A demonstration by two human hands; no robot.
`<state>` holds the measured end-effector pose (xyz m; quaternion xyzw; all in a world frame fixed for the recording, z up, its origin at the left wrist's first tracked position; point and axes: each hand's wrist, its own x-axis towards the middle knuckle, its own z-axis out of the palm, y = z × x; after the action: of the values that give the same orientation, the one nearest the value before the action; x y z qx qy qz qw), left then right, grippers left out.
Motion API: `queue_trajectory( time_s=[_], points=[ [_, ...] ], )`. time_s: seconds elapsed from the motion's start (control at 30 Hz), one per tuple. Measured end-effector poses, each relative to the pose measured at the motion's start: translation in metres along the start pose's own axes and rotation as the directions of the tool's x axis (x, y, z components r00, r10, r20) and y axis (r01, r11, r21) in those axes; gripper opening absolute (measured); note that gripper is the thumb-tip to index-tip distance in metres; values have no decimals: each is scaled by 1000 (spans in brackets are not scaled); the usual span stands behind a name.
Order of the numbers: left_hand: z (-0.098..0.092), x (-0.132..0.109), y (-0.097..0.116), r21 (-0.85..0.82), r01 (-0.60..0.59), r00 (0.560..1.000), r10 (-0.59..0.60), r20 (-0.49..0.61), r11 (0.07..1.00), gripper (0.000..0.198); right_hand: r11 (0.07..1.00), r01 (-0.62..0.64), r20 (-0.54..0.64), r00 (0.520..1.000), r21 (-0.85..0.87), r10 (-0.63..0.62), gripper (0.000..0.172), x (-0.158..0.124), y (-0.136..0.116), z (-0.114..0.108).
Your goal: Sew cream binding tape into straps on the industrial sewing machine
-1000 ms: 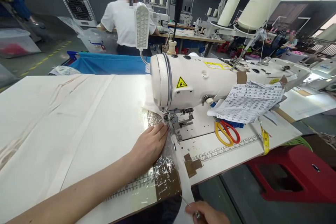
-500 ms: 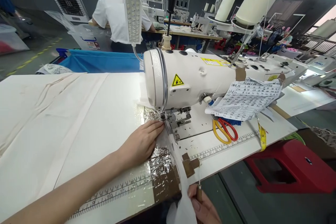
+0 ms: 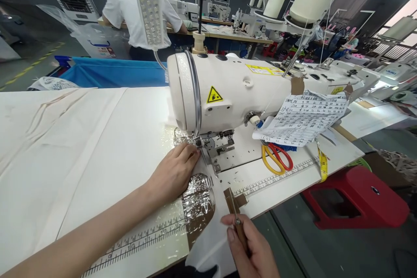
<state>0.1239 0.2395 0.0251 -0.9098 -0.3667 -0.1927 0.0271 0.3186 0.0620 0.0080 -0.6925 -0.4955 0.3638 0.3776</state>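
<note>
My left hand (image 3: 174, 169) lies palm down at the sewing machine's needle area, its fingertips pressed together on the edge of a white fabric (image 3: 213, 243). The fabric runs from the presser foot down over the table's front edge. In my right hand (image 3: 249, 245), near that edge, is a wooden-handled awl (image 3: 240, 230), its thin metal tip pointing up and away. The white sewing machine (image 3: 228, 91) stands just beyond both hands. Shiny clear tape (image 3: 197, 195) covers the table beside my left hand.
Yellow and red scissors (image 3: 276, 159) lie right of the needle, by a handwritten paper (image 3: 302, 117) and a yellow tape measure (image 3: 322, 165). A red stool (image 3: 358, 197) stands at the right. Behind the machine are a blue cloth bin (image 3: 117, 73) and a seated person (image 3: 122, 4).
My right hand has risen over the table edge with the awl, which now tilts left. The fabric's lower part has spread leftward. The view has shifted slightly.
</note>
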Motion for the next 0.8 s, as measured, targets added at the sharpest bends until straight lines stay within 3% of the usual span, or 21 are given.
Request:
queue_trajectory(
  time_s=[0.2,0.5,0.67,0.8],
  points=[
    [-2,-4,-6,-162,-68,997,60,-53,984,40,996,86,17,996,-27,-85,41,7,-8,2],
    [1,-7,-5,-32,-20,995,17,-97,999,40,975,221,140,966,-7,-218,30,26,-23,-1],
    [-1,-7,-2,-104,-113,988,101,-117,988,33,958,285,159,948,-28,-277,25,40,-30,-1],
    [0,-6,-4,-23,-108,989,105,-105,994,33,944,324,181,934,-68,-308,26,50,-36,0]
  ],
)
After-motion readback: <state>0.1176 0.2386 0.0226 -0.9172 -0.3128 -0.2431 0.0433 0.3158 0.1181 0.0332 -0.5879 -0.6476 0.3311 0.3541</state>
